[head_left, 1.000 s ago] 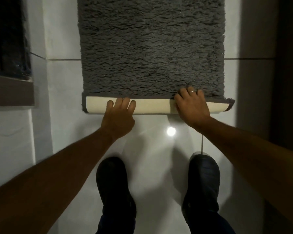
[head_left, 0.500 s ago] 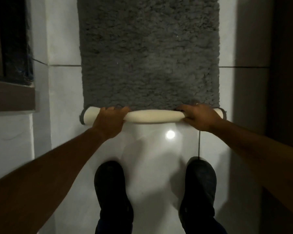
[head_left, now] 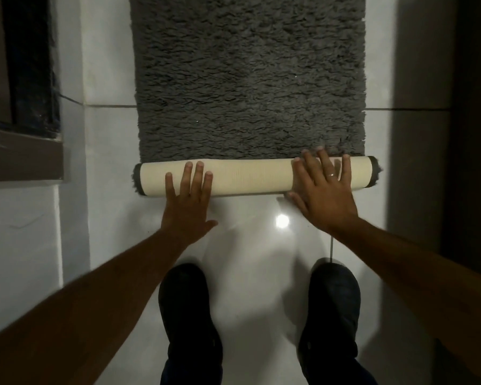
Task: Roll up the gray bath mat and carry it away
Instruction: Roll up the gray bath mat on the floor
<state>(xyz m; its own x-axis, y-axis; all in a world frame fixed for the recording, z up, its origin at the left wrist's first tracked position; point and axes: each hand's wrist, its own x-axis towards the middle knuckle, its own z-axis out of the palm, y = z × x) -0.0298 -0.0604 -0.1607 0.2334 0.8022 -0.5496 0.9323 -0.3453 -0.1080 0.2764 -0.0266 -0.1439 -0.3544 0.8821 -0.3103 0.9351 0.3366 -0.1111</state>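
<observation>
Mat lies on the floor, its rolled near end crosswise under both my hands. My left hand and right hand press flat on it, fingers spread, gripping nothing. Unrolled pile stretches straight ahead.

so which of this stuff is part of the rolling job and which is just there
Part of the job:
- bath mat, near end rolled, cream backing outward
- left hand, flat on the roll
- right hand, flat on the roll

Just there:
- shoes
- floor tiles
- dark ledge
</observation>
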